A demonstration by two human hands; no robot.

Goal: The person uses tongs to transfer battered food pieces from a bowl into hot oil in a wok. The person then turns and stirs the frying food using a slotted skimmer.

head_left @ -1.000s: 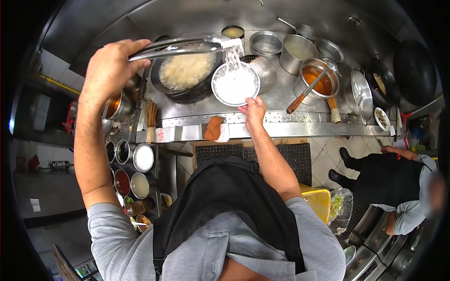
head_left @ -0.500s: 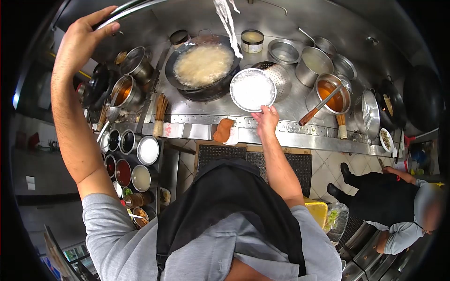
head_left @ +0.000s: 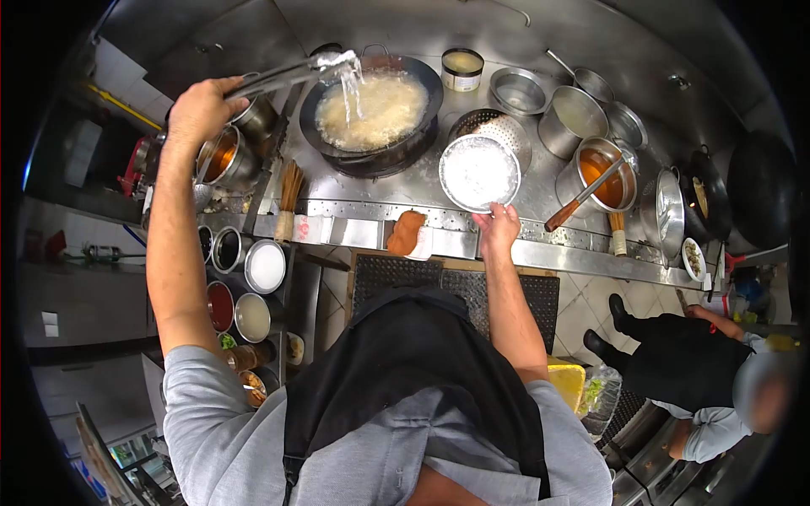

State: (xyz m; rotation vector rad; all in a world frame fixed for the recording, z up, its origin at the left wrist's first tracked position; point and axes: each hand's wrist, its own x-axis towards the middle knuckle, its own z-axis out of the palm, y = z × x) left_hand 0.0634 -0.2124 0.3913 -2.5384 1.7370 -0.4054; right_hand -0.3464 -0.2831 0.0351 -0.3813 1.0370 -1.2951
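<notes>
My left hand [head_left: 207, 110] is closed around long metal tongs [head_left: 285, 78], which reach out over the wok [head_left: 432, 105]. Limp white strips [head_left: 349, 83], coated in something pale, dangle from the tongs' far end, their lower tips against the bubbling oil [head_left: 384, 120]. Whether those tips touch the oil I cannot tell. My right hand [head_left: 499, 229] grips the near rim of a round metal bowl [head_left: 443, 187] holding a white, powdery-looking mass. Behind the bowl, partly covered by it, is a perforated strainer [head_left: 516, 143].
Pots of orange liquid [head_left: 614, 187] stand right and left, one with a wooden-handled ladle [head_left: 574, 205] across it. An open can [head_left: 462, 78] sits behind. A brown cloth [head_left: 407, 232] lies on the front edge. Sauce tins [head_left: 268, 287] fill the left. Another person [head_left: 675, 363] is at right.
My left hand has come down and right, lowering the tongs and white strips toward the oil. The bowl in my right hand appears slightly further right and lower, with the view shifted too.
</notes>
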